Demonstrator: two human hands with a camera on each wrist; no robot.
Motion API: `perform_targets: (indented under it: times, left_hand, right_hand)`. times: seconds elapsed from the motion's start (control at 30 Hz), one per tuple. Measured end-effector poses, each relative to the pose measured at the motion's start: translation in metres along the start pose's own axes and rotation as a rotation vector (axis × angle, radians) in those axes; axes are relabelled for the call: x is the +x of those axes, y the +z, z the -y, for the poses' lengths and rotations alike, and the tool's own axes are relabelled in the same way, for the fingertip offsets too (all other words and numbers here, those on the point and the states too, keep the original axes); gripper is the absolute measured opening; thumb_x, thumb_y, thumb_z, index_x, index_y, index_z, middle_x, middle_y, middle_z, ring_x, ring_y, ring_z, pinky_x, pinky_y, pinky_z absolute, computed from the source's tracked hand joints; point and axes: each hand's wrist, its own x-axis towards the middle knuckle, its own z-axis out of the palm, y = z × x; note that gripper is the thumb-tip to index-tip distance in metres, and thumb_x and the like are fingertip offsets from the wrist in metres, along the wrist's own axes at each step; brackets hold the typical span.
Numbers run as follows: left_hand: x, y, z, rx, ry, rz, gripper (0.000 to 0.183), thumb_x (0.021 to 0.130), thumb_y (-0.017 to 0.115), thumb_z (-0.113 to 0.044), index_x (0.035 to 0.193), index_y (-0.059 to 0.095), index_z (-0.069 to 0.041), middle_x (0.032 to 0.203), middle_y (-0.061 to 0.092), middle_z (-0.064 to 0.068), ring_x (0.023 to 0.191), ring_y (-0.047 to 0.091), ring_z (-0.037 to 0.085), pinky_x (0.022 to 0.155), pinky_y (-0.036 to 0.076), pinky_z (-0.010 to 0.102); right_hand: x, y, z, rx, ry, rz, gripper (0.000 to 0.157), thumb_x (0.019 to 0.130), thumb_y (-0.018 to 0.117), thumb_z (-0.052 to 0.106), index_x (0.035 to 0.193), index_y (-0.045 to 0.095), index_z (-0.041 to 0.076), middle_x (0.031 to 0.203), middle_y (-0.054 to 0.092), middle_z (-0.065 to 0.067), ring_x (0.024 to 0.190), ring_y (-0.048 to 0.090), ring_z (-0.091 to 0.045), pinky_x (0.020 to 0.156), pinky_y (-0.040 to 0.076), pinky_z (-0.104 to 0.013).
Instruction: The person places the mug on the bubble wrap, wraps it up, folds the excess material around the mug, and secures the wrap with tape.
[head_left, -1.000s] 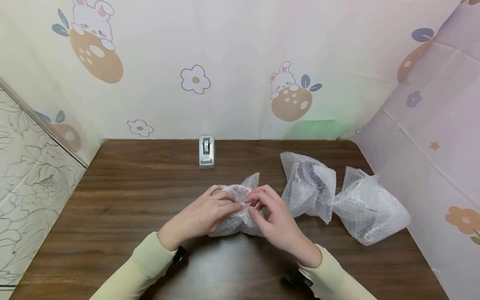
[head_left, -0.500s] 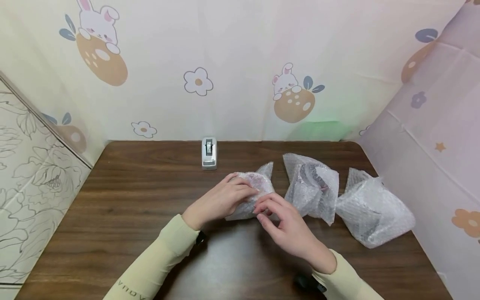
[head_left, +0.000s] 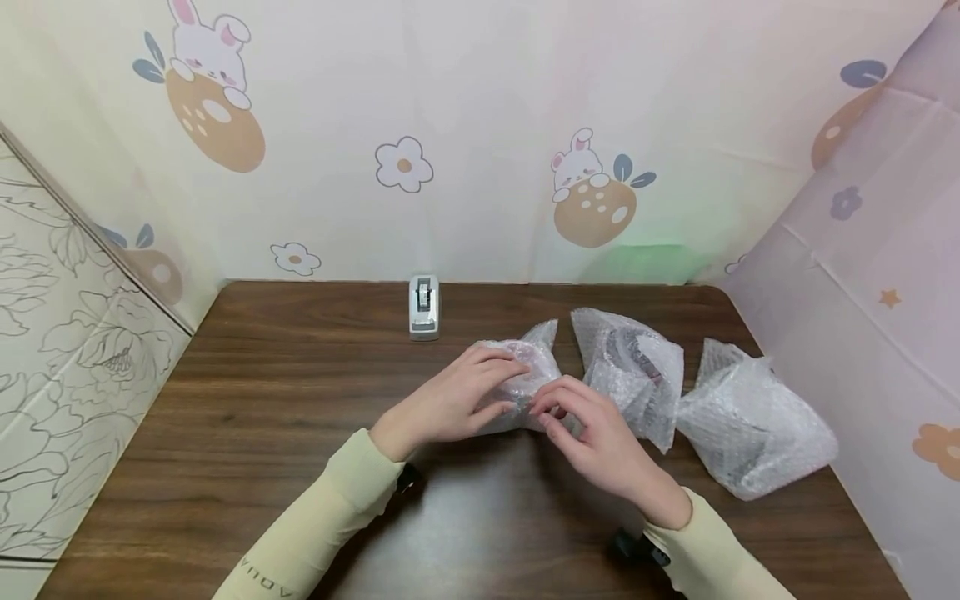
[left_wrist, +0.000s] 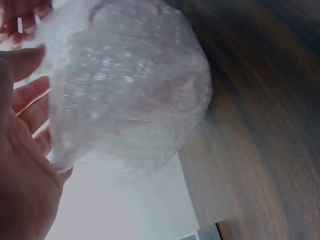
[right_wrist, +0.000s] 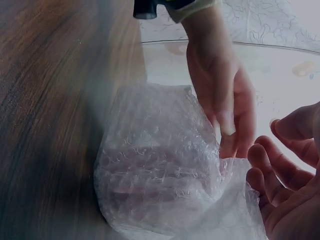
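Note:
A bubble-wrapped bundle (head_left: 534,360) sits on the table between both hands, with a round, faintly pink shape showing through the wrap. From the left, my left hand (head_left: 461,396) rests over its top and side, fingers nearly straight. Close at the bundle's right side is my right hand (head_left: 592,429), its fingers loosely bent. The right wrist view shows thumb and fingertips apart, nothing pinched between them, beside a loose flap of the bubble wrap (right_wrist: 235,205). In the left wrist view the bundle (left_wrist: 135,85) stands beside the left fingers. What the wrap encloses is mostly hidden.
Two more bubble-wrapped bundles lie to the right, a nearer one (head_left: 626,375) with a dark curved shape inside and a farther one (head_left: 757,425) by the table's right edge. A white tape dispenser (head_left: 423,308) stands at the back. Patterned curtains border the wooden table (head_left: 300,367).
The bundle has shifted right and slightly away, and both hands have moved with it. The fingertips, close together over the wrap a second ago, are now apart; the left hand has spread its thumb.

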Motion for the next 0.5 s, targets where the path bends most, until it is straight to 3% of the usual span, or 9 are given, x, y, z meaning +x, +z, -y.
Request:
perform_targets:
  times: [0.17,0.33,0.4,0.5]
  left_hand:
    - [-0.01,-0.011,-0.009,0.056,-0.128,-0.081,0.042,0.096,0.067,-0.03,0.132,0.061,-0.008,0.131,0.063,0.002,0.125,0.051,0.021,0.11,0.034,0.035]
    - [-0.027,-0.019,-0.015,0.163,-0.29,-0.202,0.025,0.094,0.069,-0.026,0.116,0.071,-0.014,0.111,0.072,-0.002,0.104,0.061,0.016,0.091,0.05,0.036]
    - [-0.034,-0.021,-0.016,0.207,-0.33,-0.243,0.019,0.093,0.068,-0.024,0.109,0.073,-0.016,0.104,0.073,-0.004,0.097,0.064,0.015,0.083,0.053,0.036]
    - [-0.041,-0.023,-0.017,0.283,-0.363,-0.303,0.015,0.092,0.067,-0.024,0.103,0.074,-0.016,0.1,0.074,-0.003,0.094,0.065,0.018,0.083,0.053,0.037]
  right_hand:
    - [0.002,0.001,-0.004,-0.015,-0.028,-0.018,0.023,0.089,0.066,-0.001,0.099,0.067,0.019,0.106,0.063,0.007,0.091,0.06,-0.009,0.074,0.049,-0.025]
    - [0.004,-0.001,-0.004,-0.053,-0.073,-0.079,0.018,0.088,0.068,-0.001,0.098,0.068,0.015,0.105,0.063,0.006,0.096,0.059,-0.011,0.08,0.047,-0.023]
    - [0.005,-0.003,-0.004,-0.057,-0.103,-0.115,0.017,0.087,0.068,-0.002,0.097,0.068,0.012,0.104,0.064,0.004,0.092,0.06,-0.011,0.077,0.048,-0.024]
    - [0.008,-0.008,-0.004,-0.085,-0.11,-0.154,0.015,0.086,0.067,-0.003,0.097,0.069,0.008,0.104,0.065,0.001,0.091,0.061,-0.014,0.076,0.048,-0.025]
